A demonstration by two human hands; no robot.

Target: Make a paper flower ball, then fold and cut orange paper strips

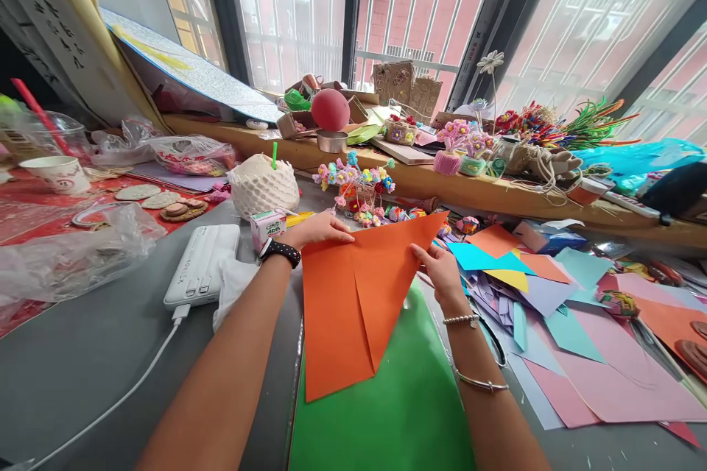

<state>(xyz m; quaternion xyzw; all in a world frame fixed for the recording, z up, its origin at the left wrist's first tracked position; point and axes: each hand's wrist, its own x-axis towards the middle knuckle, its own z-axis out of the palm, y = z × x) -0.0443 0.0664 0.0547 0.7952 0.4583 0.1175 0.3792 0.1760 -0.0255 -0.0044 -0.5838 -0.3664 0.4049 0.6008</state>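
Observation:
An orange sheet of paper [331, 309] is held up over a green mat [381, 412], with a fold or slit line running down its middle and its right part slanting to a point. My left hand [323, 229] pinches the sheet's upper left edge, thumb and fingers closed on it. At the right slanted edge, my right hand [439, 265] grips the paper between thumb and fingers. The left wrist wears a black dotted band; bracelets circle the right wrist.
Left of the mat lies a white power bank [202, 265] with a cable. Cut coloured paper [602, 360] spreads to the right. Behind stand a net-wrapped coconut [262, 184], a small carton [267, 227] and crocheted flowers [356, 184]. A crowded wooden ledge [409, 165] runs below the windows.

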